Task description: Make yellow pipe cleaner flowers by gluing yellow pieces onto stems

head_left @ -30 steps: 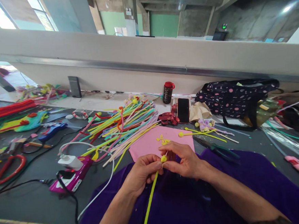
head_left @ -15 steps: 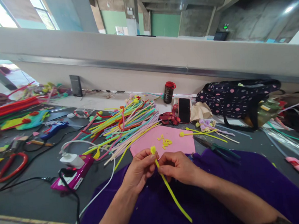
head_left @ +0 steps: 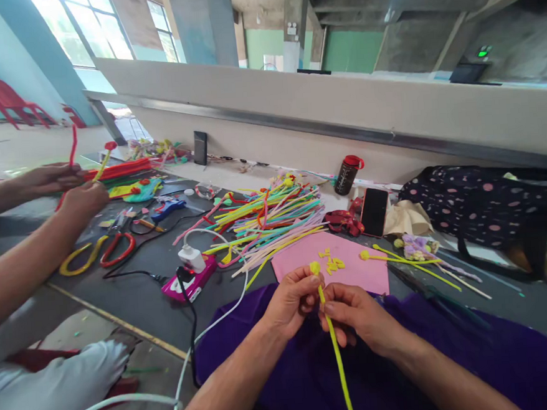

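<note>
A yellow pipe cleaner point(head_left: 338, 363) with a small rounded knob at its top end is held upright in front of me, its long tail hanging down over dark purple cloth. My left hand point(head_left: 293, 300) pinches it just under the knob. Slightly lower and to the right, my right hand point(head_left: 359, 316) is closed with thumb and fingers at the stem. Beyond my fingers, several short yellow pieces point(head_left: 332, 264) lie on a pink sheet point(head_left: 300, 259). Two more yellow stems point(head_left: 413, 260), one with a similar knob, rest at the sheet's right side.
A heap of coloured pipe cleaners point(head_left: 265, 221) lies behind a magenta power strip point(head_left: 203, 285) with cables. Dark-handled pliers point(head_left: 443, 296) are on the right, near a phone point(head_left: 374, 211) and a bottle point(head_left: 348, 176). At left, another person's hands point(head_left: 85, 196) hold red and yellow stems near scissors point(head_left: 117, 248).
The view has swung left, so the table shifts rightward and the other person's arms come into sight. Both my hands keep their hold on the yellow pipe cleaner, whose tail hangs more steeply.
</note>
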A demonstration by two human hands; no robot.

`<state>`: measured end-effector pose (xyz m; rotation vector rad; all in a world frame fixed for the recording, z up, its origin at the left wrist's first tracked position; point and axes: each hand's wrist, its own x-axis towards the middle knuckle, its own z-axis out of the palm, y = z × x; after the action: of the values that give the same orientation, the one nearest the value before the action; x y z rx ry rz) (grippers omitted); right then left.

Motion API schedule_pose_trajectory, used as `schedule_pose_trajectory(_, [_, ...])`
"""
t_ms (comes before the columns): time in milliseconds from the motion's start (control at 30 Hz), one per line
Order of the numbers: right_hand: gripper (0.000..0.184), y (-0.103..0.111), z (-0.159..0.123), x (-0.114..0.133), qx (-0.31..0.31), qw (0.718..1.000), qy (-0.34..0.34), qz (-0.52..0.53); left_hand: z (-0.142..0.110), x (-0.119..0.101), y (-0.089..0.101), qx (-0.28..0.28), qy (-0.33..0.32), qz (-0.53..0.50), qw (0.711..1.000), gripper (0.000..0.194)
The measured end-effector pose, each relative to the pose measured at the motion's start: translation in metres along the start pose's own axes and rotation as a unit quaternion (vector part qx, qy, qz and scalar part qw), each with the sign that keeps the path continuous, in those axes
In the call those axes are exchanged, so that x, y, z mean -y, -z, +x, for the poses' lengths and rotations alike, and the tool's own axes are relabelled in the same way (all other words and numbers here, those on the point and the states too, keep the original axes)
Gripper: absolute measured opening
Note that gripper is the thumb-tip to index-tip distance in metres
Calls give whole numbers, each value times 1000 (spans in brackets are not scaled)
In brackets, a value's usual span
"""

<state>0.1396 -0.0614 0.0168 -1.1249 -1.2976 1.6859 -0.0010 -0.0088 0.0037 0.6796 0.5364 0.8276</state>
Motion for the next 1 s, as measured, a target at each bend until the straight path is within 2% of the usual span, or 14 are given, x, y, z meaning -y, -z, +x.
schedule_pose_trajectory(167, [18,1,-4,7,-30,998,13,-45,1,1,2,-21,-5,28,999,21])
schedule_pose_trajectory(367, [18,4,-4,10,-93,987,57,-116,1,6,0,-9,11,68,998,21])
schedule_pose_trajectory(733, [16,8,-2,4,-79,984,78,-143,1,7,-2,-15,-8,88,996,24])
schedule_pose_trajectory(867, [13,8,-2,6,-93,978,91,-166,2,8,-3,-16,-11,86,996,23])
schedule_pose_trajectory(1000, [13,7,-2,6,-97,982,90,-134,1,8,-3,-13,-37,99,994,21])
